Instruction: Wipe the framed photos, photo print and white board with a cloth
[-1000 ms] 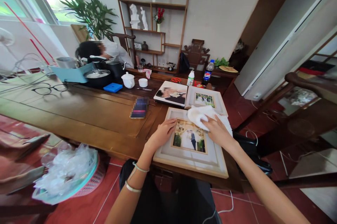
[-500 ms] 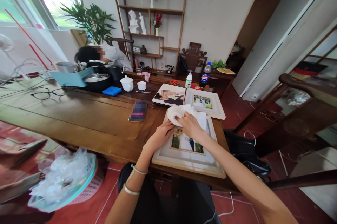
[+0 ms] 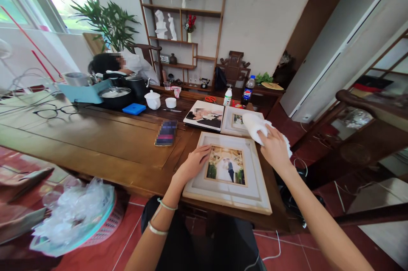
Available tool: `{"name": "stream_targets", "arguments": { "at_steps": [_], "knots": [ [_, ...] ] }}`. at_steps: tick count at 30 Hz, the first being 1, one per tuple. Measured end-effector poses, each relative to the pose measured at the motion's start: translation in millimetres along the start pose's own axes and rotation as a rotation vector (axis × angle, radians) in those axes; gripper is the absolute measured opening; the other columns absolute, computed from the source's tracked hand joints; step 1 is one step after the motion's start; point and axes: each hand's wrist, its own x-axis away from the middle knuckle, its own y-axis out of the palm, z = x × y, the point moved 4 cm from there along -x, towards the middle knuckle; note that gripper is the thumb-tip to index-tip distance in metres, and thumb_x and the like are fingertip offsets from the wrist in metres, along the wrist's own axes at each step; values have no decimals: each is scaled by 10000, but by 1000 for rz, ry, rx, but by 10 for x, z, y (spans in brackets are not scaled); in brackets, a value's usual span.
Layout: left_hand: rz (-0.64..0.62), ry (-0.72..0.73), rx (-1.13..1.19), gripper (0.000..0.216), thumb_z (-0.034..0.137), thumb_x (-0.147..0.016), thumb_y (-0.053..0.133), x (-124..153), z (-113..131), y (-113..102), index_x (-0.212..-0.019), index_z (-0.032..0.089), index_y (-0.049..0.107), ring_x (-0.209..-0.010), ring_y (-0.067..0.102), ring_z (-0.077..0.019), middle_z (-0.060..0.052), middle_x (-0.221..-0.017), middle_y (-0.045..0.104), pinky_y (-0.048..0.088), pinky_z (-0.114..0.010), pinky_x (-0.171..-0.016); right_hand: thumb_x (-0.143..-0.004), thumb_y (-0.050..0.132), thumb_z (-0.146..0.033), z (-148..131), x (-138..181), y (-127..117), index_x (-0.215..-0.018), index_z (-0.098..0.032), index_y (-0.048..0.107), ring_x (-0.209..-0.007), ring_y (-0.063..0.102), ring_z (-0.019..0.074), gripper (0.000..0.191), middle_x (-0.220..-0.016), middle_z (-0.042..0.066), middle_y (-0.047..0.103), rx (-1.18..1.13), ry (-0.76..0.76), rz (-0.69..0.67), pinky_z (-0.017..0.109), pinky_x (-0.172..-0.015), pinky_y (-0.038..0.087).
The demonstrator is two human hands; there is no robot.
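L hand point(image 3: 193, 163) lies flat on upper L border of near framed photo point(image 3: 227, 167), fingers extended, close together, tips at pic's edge; prob. steadying it. R hand point(image 3: 276, 148) bunches white cloth point(image 3: 254, 127), fingers curled into folds, just off that frame's upper R corner. Cloth overlaps R part of far framed photo point(image 3: 237, 121) in view; contact unclear.

Pos.: near framed photo face up on tabletop point(image 3: 117, 143), nr front edge, no cloth on it. Far framed photo just beyond; photo panel point(image 3: 204, 114) to its L, touching or v. close, can't tell which.

Progress (judged): cloth work under way, prob. partway. Cloth is in grip, not set down; L hand is down on frame, so near framed photo doesn't look finished w/. Its pic shows almost whole, no obvious smears at this res., so can't say which parts are done & which left. Far framed photo & photo panel: no clear sign either way. Phone point(image 3: 165, 133) lies apart, L of frames, untouched.
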Motion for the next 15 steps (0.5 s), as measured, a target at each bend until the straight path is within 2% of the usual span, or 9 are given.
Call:
{"name": "stream_targets", "arguments": {
  "at_steps": [2,4,7,10,15],
  "knots": [
    [0,-1,-1,382,203,-908,420,0,-21,15,-1270,197,540,-1283,439,-207,-82,-1356,514,369,-418,-1070,-667,429,35,-82,-12,124,-1204,-127,570,-1348,276,287,579,-1276,153,559,-61,-74,-50,466,-1060,244],
    [1,-6,-4,382,198,-906,419,-2,-34,26,-1268,203,542,-1281,442,-208,-79,-1351,520,368,-426,-1068,-634,431,39,-206,5,287,-1202,-166,582,-1359,264,275,622,-1391,113,462,-154,-153,-171,472,-1071,237],
    [0,-15,-8,377,193,-903,421,-3,-25,24,-1257,202,552,-1274,450,-208,-79,-1340,531,372,-426,-1064,-644,448,13,-373,82,406,-1187,-185,603,-1350,291,271,599,-1434,106,404,-228,-183,-292,480,-1083,220],
    [6,-21,-8,370,190,-902,425,-4,11,2,-1246,200,562,-1267,456,-205,-77,-1337,534,377,-410,-1064,-675,472,-10,-534,227,258,-1204,-182,596,-1313,362,271,570,-1405,134,438,-235,-168,-316,466,-1080,237],
    [15,-4,-8,367,188,-904,423,1,28,-12,-1243,205,564,-1266,458,-199,-74,-1335,536,370,-397,-1071,-689,510,-57,-950,676,-296,-1214,-191,585,-1174,512,303,547,-1323,173,517,-245,-207,-424,438,-951,405]
  ]
}}
